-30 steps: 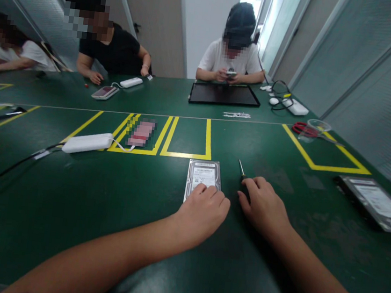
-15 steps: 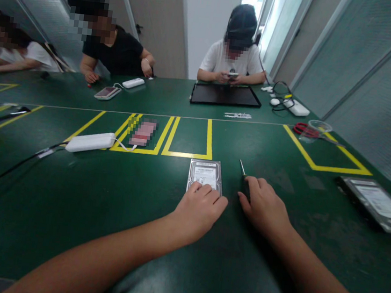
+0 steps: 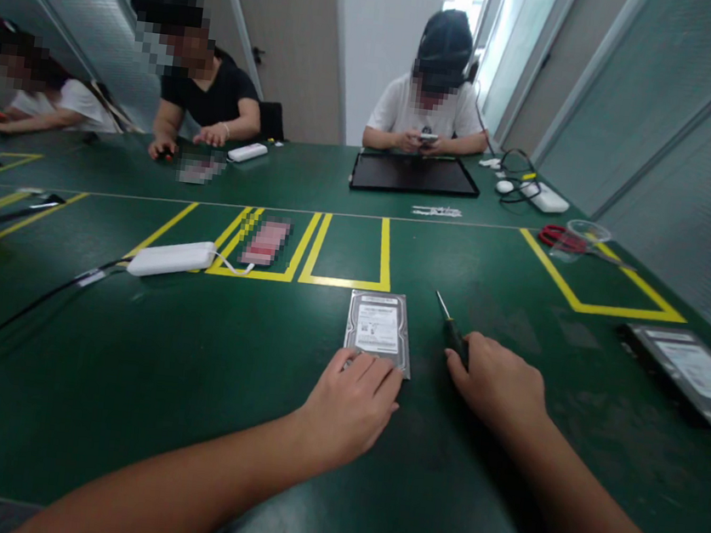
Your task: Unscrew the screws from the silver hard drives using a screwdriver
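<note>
Where the tape outlines end at mid-tabletop [image 3: 186,401], I have the hard drive [image 3: 380,325] lying flat, label up, just short of the near edge of one yellow outline [image 3: 344,282]; can't tell if it touches the tape. My left hand [image 3: 349,403] sits over the drive's near end, fingers bent across its edge. Thumb is hidden, so can't tell if that's a real grip or just contact.

Screwdriver [image 3: 455,338] is right of the drive, well apart from it: dark handle, bare shaft, tip angled away and to the left. My right hand [image 3: 502,382] has thumb and index at the butt of the handle; can't tell how firmly, other fingers curled out of view. Hands are apart from each other, with bare surface between.

Second drive [image 3: 694,369] is off to the right, label up, well clear of the right hand. Beyond it: clear cup [image 3: 585,233] beside a red item [image 3: 557,236], type unclear.

Left side: long white block [image 3: 172,258] with a black cord running toward me, and a white cable to a pixelated pink device [image 3: 267,242] inside another outline.

Far side: dark flat panel [image 3: 415,175] in front of a person in white [image 3: 428,108], holding something small. Person in black [image 3: 210,105] farther left, both hands at the surface; a third person [image 3: 59,100] at far left.
</note>
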### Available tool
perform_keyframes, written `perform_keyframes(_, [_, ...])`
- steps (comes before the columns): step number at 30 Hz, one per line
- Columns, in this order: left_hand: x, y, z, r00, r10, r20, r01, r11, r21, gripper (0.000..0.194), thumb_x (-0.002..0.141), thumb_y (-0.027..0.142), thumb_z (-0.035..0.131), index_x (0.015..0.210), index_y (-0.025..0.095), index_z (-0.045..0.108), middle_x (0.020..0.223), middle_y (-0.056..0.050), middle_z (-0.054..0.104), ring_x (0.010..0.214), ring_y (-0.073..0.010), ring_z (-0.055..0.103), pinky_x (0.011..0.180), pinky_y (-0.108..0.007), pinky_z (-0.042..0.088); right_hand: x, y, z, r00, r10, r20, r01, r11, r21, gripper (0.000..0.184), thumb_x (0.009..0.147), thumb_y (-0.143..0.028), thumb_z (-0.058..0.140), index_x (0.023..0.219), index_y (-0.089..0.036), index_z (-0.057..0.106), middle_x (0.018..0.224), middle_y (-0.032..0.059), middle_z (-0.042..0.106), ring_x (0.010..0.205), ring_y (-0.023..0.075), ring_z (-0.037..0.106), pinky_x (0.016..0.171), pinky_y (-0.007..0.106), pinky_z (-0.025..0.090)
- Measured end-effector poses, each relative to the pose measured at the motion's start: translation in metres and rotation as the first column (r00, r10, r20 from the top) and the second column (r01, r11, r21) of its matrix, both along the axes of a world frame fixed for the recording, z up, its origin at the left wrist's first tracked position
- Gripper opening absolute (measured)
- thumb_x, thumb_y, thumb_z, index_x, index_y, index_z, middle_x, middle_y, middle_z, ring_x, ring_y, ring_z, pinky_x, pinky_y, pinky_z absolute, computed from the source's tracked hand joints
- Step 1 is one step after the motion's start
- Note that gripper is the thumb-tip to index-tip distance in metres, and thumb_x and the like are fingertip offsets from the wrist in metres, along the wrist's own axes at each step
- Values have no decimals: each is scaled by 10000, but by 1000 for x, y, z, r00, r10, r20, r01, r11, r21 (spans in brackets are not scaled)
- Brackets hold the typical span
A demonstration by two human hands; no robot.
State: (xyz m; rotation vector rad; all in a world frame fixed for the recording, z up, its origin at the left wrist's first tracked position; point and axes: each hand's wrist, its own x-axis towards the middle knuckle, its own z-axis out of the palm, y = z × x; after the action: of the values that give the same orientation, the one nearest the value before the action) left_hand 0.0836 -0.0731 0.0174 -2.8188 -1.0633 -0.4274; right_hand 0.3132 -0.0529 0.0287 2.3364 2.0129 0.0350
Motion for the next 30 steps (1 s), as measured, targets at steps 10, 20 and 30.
perform_keyframes(10, [3, 5, 0, 999, -39, -12, 40, 995, 93, 286, 941, 336, 551, 1157, 157, 607, 993, -74, 641, 880, -241, 581, 818, -425, 427, 2, -1, 17, 995, -91, -39, 94, 992, 89, 316, 951, -468, 402, 1007, -224, 597, 901, 69, 702, 779, 271, 678, 542, 323, 323])
perform_keyframes(20, [-1, 6, 3, 999, -49, -17, 50, 998, 41, 313, 920, 338, 587, 1185, 172, 604, 1032, -86, 635, 937, -240, 591, 834, -408, 432, 7, -3, 17, 967, 38, -253, 81, 893, 443, 345, 918, -438, 498, 1093, -183, 652, 988, 79, 704, 831, 222, 647, 657, 319, 421])
perform_keyframes(30, [-10, 5, 2, 996, -93, 8, 93, 996, -10, 383, 935, 342, 556, 1284, 183, 554, 1144, -89, 633, 1007, -260, 583, 892, -440, 405, 8, -6, 11, 727, 275, -629, 242, 756, 609, 356, 887, -466, 590, 1074, -172, 665, 819, 41, 643, 614, 129, 530, 619, 285, 461])
